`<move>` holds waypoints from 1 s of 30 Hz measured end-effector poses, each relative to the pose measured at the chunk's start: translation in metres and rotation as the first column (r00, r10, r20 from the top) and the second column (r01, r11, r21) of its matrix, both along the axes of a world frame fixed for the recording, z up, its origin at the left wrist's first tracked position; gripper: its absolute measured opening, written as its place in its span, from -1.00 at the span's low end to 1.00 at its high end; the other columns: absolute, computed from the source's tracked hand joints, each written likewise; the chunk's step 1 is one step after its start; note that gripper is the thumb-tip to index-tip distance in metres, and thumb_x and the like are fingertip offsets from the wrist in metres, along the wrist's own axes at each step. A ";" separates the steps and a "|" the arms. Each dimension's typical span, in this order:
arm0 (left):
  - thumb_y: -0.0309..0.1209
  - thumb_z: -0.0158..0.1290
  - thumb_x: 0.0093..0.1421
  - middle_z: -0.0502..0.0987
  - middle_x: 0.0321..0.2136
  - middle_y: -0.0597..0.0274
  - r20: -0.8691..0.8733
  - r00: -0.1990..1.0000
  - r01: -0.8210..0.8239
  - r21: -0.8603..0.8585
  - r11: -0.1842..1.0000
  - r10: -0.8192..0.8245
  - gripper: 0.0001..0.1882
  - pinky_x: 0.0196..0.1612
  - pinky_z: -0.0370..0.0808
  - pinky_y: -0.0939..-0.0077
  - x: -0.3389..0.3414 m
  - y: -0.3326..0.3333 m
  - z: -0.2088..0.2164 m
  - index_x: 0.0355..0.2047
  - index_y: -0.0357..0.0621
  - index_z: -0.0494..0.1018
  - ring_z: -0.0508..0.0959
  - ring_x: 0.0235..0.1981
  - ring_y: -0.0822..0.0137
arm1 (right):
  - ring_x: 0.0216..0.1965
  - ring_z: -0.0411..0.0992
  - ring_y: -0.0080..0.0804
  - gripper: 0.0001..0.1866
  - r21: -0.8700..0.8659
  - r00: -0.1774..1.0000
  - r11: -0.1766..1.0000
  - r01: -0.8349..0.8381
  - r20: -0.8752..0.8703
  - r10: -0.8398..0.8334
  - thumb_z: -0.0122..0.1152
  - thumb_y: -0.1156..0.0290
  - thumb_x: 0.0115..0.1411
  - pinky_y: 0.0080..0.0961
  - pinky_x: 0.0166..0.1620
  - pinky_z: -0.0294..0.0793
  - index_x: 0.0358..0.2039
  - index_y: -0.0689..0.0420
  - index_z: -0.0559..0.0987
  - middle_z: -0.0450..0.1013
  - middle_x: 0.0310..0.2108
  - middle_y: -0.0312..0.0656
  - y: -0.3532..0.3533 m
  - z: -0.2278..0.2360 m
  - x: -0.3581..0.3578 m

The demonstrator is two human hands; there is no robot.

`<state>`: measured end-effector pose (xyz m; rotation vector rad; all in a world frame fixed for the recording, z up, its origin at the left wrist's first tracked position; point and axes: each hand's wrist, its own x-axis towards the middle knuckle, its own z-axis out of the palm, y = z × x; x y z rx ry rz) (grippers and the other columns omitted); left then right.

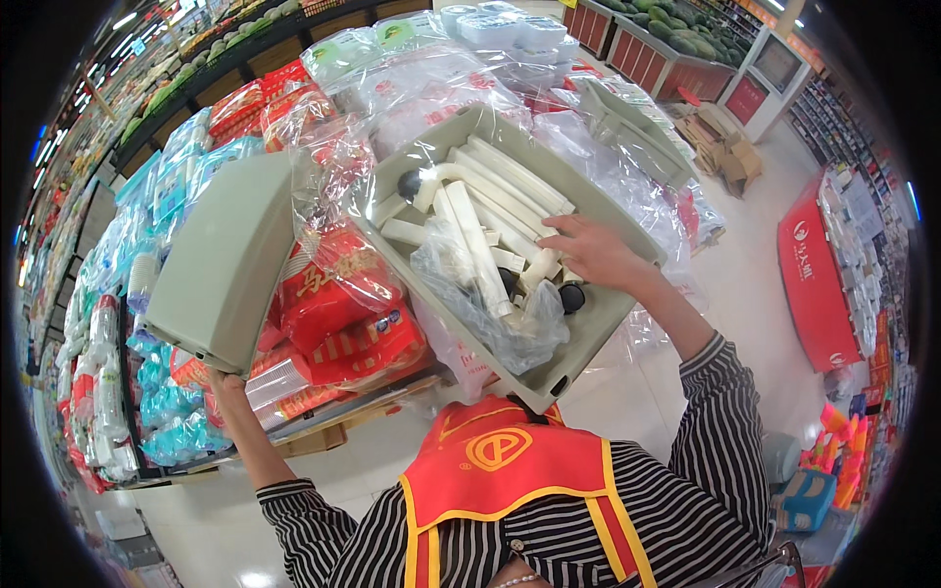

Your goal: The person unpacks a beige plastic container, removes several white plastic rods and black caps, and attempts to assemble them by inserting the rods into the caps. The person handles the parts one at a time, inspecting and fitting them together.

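My left hand is closed on the lower edge of a grey-green plastic bin, held tilted at the left with its smooth outer side showing. My fingers under it are partly hidden. A larger grey-green bin sits in front of me on bagged goods. It contains several white plastic tubes, black round caps and a crumpled clear plastic bag. My right hand reaches over its right wall, fingers spread and slightly bent, the tips at a white tube fitting.
Red plastic packs lie under and between the bins. Another grey-green bin stands beyond, near stacked clear containers. Blue packs line the left. A red display stand stands right, flattened cardboard on the floor behind.
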<state>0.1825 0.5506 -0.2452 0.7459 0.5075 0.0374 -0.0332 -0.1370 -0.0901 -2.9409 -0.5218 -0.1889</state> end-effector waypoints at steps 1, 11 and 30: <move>-0.01 -0.09 0.33 0.46 0.09 0.11 0.001 1.000 0.013 -0.011 1.000 -0.013 -0.47 0.03 0.52 -0.04 0.000 -0.002 -0.005 0.16 -0.09 0.34 0.49 0.06 0.04 | 0.12 0.33 -0.15 -0.56 -0.025 1.000 1.000 -0.017 0.002 0.017 0.25 0.53 0.00 -0.28 0.13 0.37 -0.04 0.02 0.53 0.33 0.14 -0.15 0.000 -0.007 0.003; -0.04 -0.10 0.34 0.46 0.09 0.09 0.023 0.996 0.086 -0.075 0.993 -0.085 -0.48 0.01 0.53 -0.07 -0.002 -0.027 -0.028 0.15 -0.11 0.34 0.49 0.06 0.02 | 0.01 0.39 -0.13 -0.66 0.170 0.996 0.982 0.086 -0.040 -0.081 0.21 0.55 0.03 -0.27 0.06 0.39 -0.12 0.07 0.52 0.45 -0.03 -0.13 -0.009 -0.011 0.018; 0.00 -0.16 0.34 0.39 0.16 0.12 0.132 0.988 0.088 -0.061 0.994 -0.079 -0.43 0.06 0.50 -0.05 -0.044 -0.044 -0.007 0.21 -0.10 0.27 0.44 0.12 0.05 | -0.37 0.52 -0.51 -0.88 0.935 0.887 0.325 0.143 0.024 -0.461 0.01 0.54 0.31 -0.56 -0.22 0.48 -0.16 0.25 0.43 0.51 -0.41 -0.23 -0.038 0.005 0.004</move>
